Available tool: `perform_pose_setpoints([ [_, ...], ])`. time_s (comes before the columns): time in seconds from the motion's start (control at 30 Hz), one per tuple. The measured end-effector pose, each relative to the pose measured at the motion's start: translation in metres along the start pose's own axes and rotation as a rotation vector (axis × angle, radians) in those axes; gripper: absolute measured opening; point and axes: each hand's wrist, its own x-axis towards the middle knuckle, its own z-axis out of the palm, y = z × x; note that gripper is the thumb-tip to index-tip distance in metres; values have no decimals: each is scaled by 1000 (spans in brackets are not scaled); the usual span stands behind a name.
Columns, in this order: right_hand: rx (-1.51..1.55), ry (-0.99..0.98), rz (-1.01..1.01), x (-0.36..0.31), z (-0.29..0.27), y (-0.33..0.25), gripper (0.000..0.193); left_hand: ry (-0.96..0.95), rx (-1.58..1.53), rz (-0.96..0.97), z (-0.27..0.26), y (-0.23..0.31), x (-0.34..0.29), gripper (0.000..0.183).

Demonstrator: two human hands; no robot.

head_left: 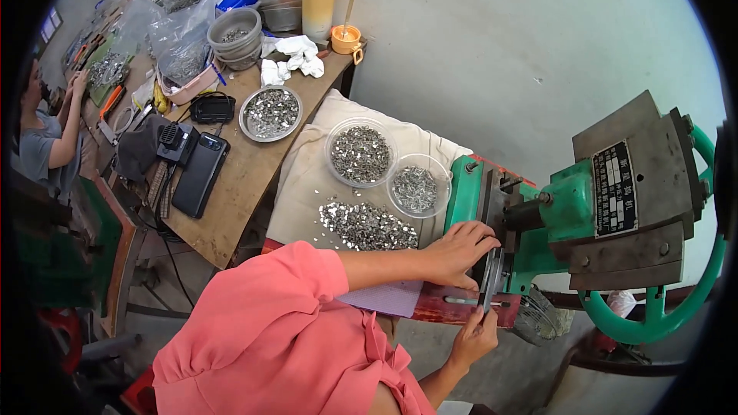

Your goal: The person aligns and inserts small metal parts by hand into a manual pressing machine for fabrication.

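Note:
My left hand point(460, 252) reaches over the tooling of a green hand press point(565, 211). Its fingers are bent and lie against the dark metal die point(498, 219), the thumb spread apart below them; I see nothing held in it. Below it, my right hand point(473, 340) is closed on the near end of a narrow metal strip point(490, 280) that runs along the die. Left of the press, a heap of small shiny metal pieces point(369, 226) lies on a cloth point(296, 211). Behind the heap stand a clear tub of metal pieces point(360, 155) and a tub of thin silvery parts point(417, 190).
The press's green handwheel point(653, 321) curves round at the right. On the wooden table point(219, 234) are a phone point(201, 175), a bowl of metal pieces point(270, 114), stacked tubs point(235, 46) and a yellow bottle point(318, 6). Another person point(58, 134) works at far left.

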Motion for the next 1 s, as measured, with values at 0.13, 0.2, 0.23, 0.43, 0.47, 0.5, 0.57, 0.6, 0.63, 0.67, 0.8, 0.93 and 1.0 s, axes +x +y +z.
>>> perform_pose_setpoints([
  [0.13, 26, 99, 162, -26, -18, -10, 18, 63, -100, 46, -6, 7, -11, 59],
  [0.2, 17, 130, 177, -35, -30, -12, 19, -25, -312, -60, -12, 18, -12, 52],
  [0.23, 12, 164, 194, -38, -35, -16, 21, -118, -517, -165, -14, 21, -14, 46],
  [0.43, 157, 62, 107, -23, -30, -49, 28, -295, -1000, -455, -25, 13, -20, 41],
  [0.47, 216, 15, 63, -16, -22, -56, 28, -302, -1020, -473, -33, 8, -23, 39],
  [0.5, 223, 18, 36, -8, -12, -60, 28, -303, -1038, -491, -45, 1, -28, 37],
  [0.57, 348, -35, 77, 9, 10, -63, 27, -184, -1016, -478, -67, -12, -37, 33],
  [0.6, 478, -90, 137, 18, 20, -66, 26, -150, -987, -498, -83, -14, -41, 30],
  [0.63, 735, -126, 279, 31, 30, -78, 26, -113, -958, -517, -100, -17, -44, 28],
  [0.67, 992, -160, 420, 45, 42, -90, 26, -64, -941, -491, -111, -23, -47, 25],
  [0.8, 1366, -310, 495, 103, 77, -134, 28, 26, -737, -441, -168, -44, -55, 24],
  [0.93, 1367, -407, 370, 149, 102, -167, 25, 95, -671, -402, -210, -67, -54, 29],
  [1.0, 1324, -432, 274, 157, 109, -175, 24, 154, -601, -371, -220, -75, -57, 28],
])
